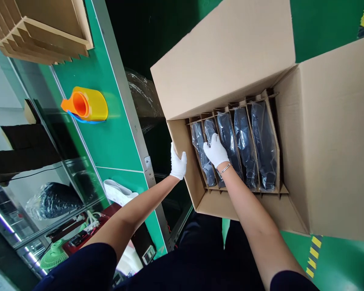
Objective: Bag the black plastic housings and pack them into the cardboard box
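An open cardboard carton [224, 56] stands before me, with cardboard dividers [271, 137] making a row of narrow compartments. Several dark items in clear plastic bags, such as this bagged dark item [263, 145], stand upright in them; their exact kind is hidden by the plastic. My left hand [178, 165], in a white glove, holds the carton's left wall at its edge. Reaching into the carton, my white-gloved right hand [216, 151] has its thumb and fingers bent around the top of the bagged dark item [210, 126] in the second compartment from the left. The palm hides part of that item.
Left of the carton runs a green-topped workbench [118, 141] with a metal edge. On it are a yellow-and-orange tape dispenser [92, 104], a cardboard divider set [48, 36] and a white roll-like object [118, 192]. A green fan [53, 255] is lower left. Carton flaps [339, 137] spread outward.
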### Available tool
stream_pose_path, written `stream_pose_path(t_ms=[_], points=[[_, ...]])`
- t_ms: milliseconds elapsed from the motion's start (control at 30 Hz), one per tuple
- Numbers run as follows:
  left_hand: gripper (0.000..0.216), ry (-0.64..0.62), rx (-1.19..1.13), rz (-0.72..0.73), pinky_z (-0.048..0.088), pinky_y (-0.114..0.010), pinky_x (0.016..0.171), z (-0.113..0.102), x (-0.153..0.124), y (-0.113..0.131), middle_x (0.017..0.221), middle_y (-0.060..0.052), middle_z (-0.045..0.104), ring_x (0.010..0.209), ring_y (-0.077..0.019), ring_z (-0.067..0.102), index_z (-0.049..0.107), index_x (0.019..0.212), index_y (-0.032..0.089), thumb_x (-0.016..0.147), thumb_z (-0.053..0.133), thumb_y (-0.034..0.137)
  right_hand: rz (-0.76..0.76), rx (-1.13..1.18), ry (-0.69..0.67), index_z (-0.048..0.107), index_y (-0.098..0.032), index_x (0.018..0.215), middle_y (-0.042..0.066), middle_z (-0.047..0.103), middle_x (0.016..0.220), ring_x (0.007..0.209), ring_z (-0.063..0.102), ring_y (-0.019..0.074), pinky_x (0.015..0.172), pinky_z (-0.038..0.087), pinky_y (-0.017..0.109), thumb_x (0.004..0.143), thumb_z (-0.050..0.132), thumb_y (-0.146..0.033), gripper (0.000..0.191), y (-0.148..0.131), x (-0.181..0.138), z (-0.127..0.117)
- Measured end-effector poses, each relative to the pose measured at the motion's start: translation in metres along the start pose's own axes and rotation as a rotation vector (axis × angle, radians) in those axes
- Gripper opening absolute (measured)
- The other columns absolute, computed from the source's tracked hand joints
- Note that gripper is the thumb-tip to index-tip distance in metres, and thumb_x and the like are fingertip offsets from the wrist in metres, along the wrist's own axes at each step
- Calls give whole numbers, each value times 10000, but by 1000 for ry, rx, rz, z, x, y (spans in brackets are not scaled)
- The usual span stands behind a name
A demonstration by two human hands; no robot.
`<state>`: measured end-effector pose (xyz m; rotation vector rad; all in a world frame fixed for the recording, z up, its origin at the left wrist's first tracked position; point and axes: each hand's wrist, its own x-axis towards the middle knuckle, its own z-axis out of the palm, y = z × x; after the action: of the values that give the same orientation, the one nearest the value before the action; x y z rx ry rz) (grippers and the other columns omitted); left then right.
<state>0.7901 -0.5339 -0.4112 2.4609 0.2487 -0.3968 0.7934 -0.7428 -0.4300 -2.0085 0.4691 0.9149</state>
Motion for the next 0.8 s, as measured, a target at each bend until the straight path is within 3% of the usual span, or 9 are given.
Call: stream_pose_path(t_ms=[133,267,667,800], points=[[832,2,-8,-8,334,-412,1285,1,0,-1,1694,-89,333,1538,-254,382,112,1668,269,992,556,466,-113,-79,-35,266,-113,1639,152,158,1695,1345,556,312,1101,510,414,1028,343,-409,683,13,1,-2],[820,13,-3,-19,380,-400,1262,2,-1,1,1681,-79,359,1505,-238,437,86,1669,286,1000,541,417,-189,-295,-65,262,-209,1646,194,128,1690,1130,685,314,935,582,459,1049,271,-431,638,19,-1,-7],[808,49,-2,-32,358,-404,1268,2,0,6,1664,-88,384,1499,-244,439,145,1657,267,978,564,393,-182,-286,-109,216,-209,1656,259,88,1676,1102,694,335,908,584,494,1048,314,-439,657,16,-7,-10],[809,55,0,-47,359,-407,1267,0,-1,9,1637,-102,423,1488,-248,456,170,1655,265,972,584,392,-199,-209,-59,273,-202,1641,192,154,1686,1168,668,317,969,577,487,1049,312,-406,628,20,-24,-21]])
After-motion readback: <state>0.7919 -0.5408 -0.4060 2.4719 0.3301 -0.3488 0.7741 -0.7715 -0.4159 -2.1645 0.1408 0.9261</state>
